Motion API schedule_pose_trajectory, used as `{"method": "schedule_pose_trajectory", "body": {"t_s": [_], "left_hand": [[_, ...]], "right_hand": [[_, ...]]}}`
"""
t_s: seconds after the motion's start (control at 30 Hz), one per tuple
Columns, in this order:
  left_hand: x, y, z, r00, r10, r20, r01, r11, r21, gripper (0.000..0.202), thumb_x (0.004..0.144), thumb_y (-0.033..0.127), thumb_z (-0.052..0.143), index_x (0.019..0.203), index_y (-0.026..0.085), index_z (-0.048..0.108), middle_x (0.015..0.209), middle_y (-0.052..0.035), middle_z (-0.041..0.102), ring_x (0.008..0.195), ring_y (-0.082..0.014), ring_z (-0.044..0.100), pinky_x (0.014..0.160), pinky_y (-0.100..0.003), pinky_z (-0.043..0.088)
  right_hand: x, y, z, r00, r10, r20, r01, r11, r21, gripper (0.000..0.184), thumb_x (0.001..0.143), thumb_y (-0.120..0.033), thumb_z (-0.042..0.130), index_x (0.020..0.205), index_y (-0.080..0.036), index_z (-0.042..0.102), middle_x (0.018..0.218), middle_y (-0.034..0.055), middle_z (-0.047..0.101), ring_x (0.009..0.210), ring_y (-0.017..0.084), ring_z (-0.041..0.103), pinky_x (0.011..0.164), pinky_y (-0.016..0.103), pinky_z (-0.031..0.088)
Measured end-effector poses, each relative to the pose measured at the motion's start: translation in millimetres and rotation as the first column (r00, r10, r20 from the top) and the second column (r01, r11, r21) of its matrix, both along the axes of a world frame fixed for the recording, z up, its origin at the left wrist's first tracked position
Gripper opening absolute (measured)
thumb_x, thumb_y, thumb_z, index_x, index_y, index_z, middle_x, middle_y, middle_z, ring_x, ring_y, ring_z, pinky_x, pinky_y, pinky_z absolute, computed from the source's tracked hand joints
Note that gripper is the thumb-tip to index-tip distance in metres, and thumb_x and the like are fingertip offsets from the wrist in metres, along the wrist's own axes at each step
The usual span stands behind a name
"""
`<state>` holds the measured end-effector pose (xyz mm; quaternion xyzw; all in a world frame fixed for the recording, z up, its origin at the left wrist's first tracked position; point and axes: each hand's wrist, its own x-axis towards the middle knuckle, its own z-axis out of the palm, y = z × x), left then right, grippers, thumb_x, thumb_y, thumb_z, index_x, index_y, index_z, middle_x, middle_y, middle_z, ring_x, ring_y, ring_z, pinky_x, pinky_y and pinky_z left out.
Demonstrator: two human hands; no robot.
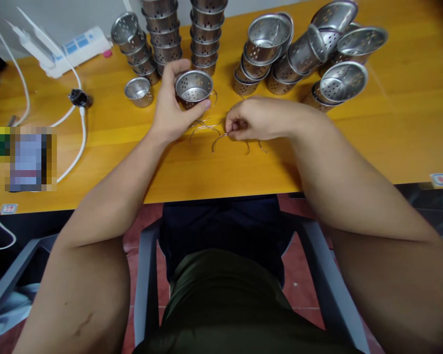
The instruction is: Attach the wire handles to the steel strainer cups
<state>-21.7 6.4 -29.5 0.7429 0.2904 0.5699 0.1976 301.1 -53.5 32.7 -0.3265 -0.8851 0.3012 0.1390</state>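
Note:
My left hand (175, 103) is wrapped round a small perforated metal cup (194, 87), which looks like a sink strainer basket, its open top tilted toward me. A thin wire loop sticks out at the cup's right side. To the right, my right hand (249, 118) is closed, thumb and fingertips pinched low over the tabletop among the wires. One curved wire (217, 140) runs up to the pinched fingertips, so they appear to hold it. More bent wires (203, 127) lie on the table between and under my hands.
Tall stacks of perforated cups (162, 29) stand at the back, with a single cup (138, 92) in front. Leaning stacks (266, 44) spread to the right. At left lie a power strip (77, 51), white cables and a blurred phone (29, 162). The wooden table's (221, 182) front edge is near me.

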Motion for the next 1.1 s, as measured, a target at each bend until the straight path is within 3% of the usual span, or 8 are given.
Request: {"method": "schedule_pose_trajectory", "body": {"t_s": [0.13, 0.23, 0.33, 0.6, 0.73, 0.83, 0.97, 1.1], "left_hand": [[1, -12, 16.8, 0.988, 0.017, -0.156, -0.039, 0.989, -0.14, 0.096, 0.077, 0.074, 0.101, 0.167, 0.072, 0.067, 0.145, -0.0008, 0.088, 0.162, -0.0568, 0.069, 0.128, -0.095, 0.057], [6, -23, 30.2, 0.995, -0.019, -0.094, 0.0, 0.981, -0.194, 0.099, 0.072, 0.076, 0.102, 0.166, 0.071, 0.068, 0.145, -0.001, 0.089, 0.168, -0.056, 0.066, 0.129, -0.095, 0.057], [11, -28, 35.5, 0.992, -0.067, -0.107, 0.047, 0.983, -0.178, 0.093, 0.078, 0.079, 0.1, 0.165, 0.071, 0.067, 0.15, -0.0004, 0.088, 0.175, -0.0526, 0.063, 0.128, -0.093, 0.06], [6, -15, 18.7, 1.0, -0.017, -0.016, 0.014, 0.99, -0.142, 0.099, 0.067, 0.08, 0.113, 0.156, 0.065, 0.072, 0.162, 0.0018, 0.085, 0.168, -0.0522, 0.07, 0.134, -0.089, 0.066], [1, -11, 16.0, 0.995, -0.07, -0.07, 0.062, 0.992, -0.112, 0.095, 0.079, 0.084, 0.104, 0.165, 0.068, 0.07, 0.157, -0.0001, 0.087, 0.171, -0.0542, 0.068, 0.133, -0.096, 0.061], [3, -7, 12.9, 0.994, -0.083, -0.071, 0.07, 0.984, -0.165, 0.097, 0.076, 0.082, 0.105, 0.166, 0.071, 0.071, 0.149, -0.0007, 0.09, 0.17, -0.0562, 0.069, 0.129, -0.098, 0.062], [6, -6, 6.0, 0.982, -0.189, -0.02, 0.183, 0.969, -0.165, 0.095, 0.076, 0.088, 0.104, 0.163, 0.068, 0.073, 0.16, -0.0002, 0.087, 0.165, -0.0551, 0.075, 0.122, -0.093, 0.069], [9, -17, 11.0, 0.984, -0.178, -0.011, 0.171, 0.958, -0.231, 0.09, 0.072, 0.088, 0.109, 0.152, 0.061, 0.078, 0.155, -0.0025, 0.089, 0.159, -0.0539, 0.079, 0.122, -0.09, 0.072]], "right_hand": [[-7, -9, 14.2, 0.999, -0.003, 0.037, -0.001, 0.995, 0.1, 0.026, 0.096, -0.031, 0.107, 0.095, -0.029, 0.081, 0.095, 0.002, 0.081, 0.086, 0.027, 0.07, 0.086, 0.043, 0.057], [-2, -11, 24.0, 0.999, -0.03, -0.031, 0.034, 0.99, 0.136, 0.017, 0.1, -0.024, 0.098, 0.103, -0.028, 0.081, 0.106, 0.0053, 0.085, 0.092, 0.028, 0.072, 0.091, 0.045, 0.057], [6, -6, 24.8, 0.981, -0.115, -0.157, 0.133, 0.985, 0.11, 0.017, 0.107, -0.028, 0.095, 0.108, -0.028, 0.079, 0.098, 0.0046, 0.083, 0.089, 0.027, 0.07, 0.088, 0.045, 0.054], [7, 1, 12.4, 0.892, -0.208, -0.401, 0.248, 0.968, 0.049, 0.039, 0.125, -0.057, 0.087, 0.121, -0.032, 0.058, 0.1, 0.0013, 0.084, 0.071, 0.022, 0.068, 0.078, 0.042, 0.054], [1, 4, 14.5, 0.835, -0.278, -0.476, 0.328, 0.944, 0.024, 0.053, 0.118, -0.077, 0.088, 0.117, -0.035, 0.056, 0.098, 0.0012, 0.075, 0.069, 0.023, 0.062, 0.073, 0.045, 0.051], [-3, 4, 16.6, 0.796, -0.297, -0.528, 0.374, 0.927, 0.042, 0.061, 0.11, -0.088, 0.088, 0.112, -0.036, 0.057, 0.091, 0.0028, 0.071, 0.073, 0.027, 0.057, 0.078, 0.048, 0.051], [-7, -2, 20.6, 0.799, -0.271, -0.537, 0.368, 0.926, 0.081, 0.056, 0.113, -0.083, 0.089, 0.109, -0.036, 0.059, 0.089, 0.0033, 0.066, 0.078, 0.029, 0.054, 0.079, 0.048, 0.046], [-11, -9, 24.5, 0.812, -0.247, -0.529, 0.355, 0.928, 0.111, 0.051, 0.12, -0.078, 0.084, 0.109, -0.035, 0.059, 0.091, 0.0033, 0.061, 0.08, 0.03, 0.054, 0.078, 0.048, 0.042]]}}
